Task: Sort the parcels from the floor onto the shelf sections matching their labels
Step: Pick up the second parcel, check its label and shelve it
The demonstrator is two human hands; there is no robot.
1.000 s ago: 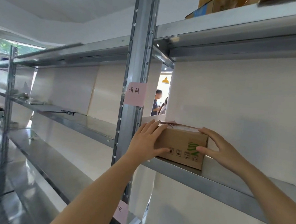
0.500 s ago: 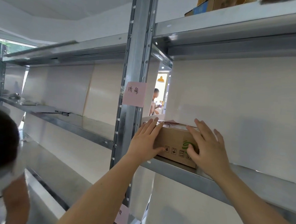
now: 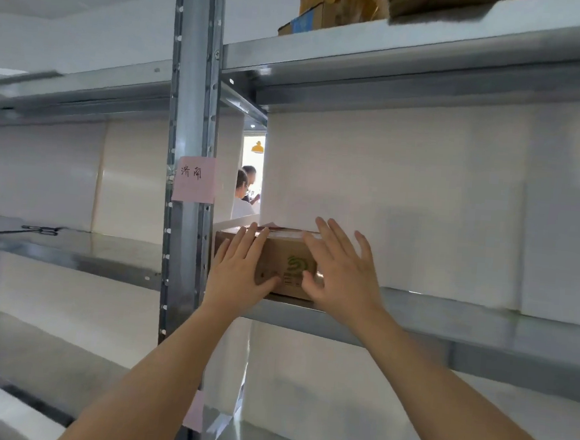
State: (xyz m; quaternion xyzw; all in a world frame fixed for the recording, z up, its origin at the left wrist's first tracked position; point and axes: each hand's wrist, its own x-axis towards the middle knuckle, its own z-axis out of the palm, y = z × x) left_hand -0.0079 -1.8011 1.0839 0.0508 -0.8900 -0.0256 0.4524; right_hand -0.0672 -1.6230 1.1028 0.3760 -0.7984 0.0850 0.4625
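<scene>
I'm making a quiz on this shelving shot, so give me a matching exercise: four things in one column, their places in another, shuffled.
Things:
1. cardboard parcel
2. pink note
3. scissors
4. stacked boxes

Places:
A. stuck on the metal upright
B. on the top shelf
C. on the middle shelf, right of the upright, under both hands
D. on the middle shelf, left section

Pairs: 1-C, 2-A, 3-D, 4-B

Your parcel is a small brown cardboard box with a green swirl logo and small handling symbols on its front face, taped along the top. It sits upright at the left end of the metal shelf, just right of the post bearing the pink label.
</scene>
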